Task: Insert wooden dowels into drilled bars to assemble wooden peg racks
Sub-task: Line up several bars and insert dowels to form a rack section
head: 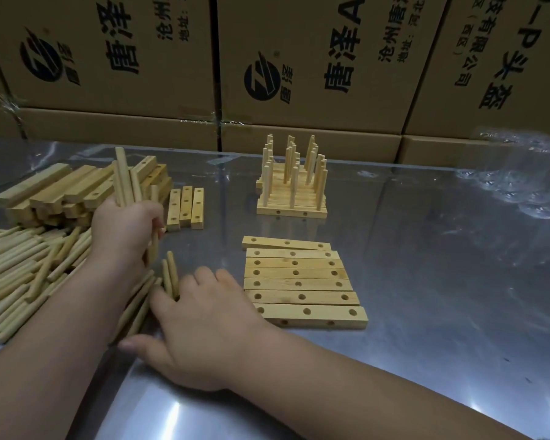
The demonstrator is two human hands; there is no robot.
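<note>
With the right hand [204, 322], fingers loosely spread, touching two dowels [169, 274] on the counter [426, 312]; gripping four more upright in the left hand [124, 227]. Just right, seven drilled bars [299, 284] laid flat side by side, holes up; beyond, stacked peg racks [291, 192].

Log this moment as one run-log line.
left hand grips dowel bundle | right hand touches loose dowels | drilled bars flat, unfilled | finished racks behind

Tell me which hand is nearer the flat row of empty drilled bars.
Right. The right hand sits just left of the drilled bars; the left hand is farther left, gripping a bundle of dowels.
</note>
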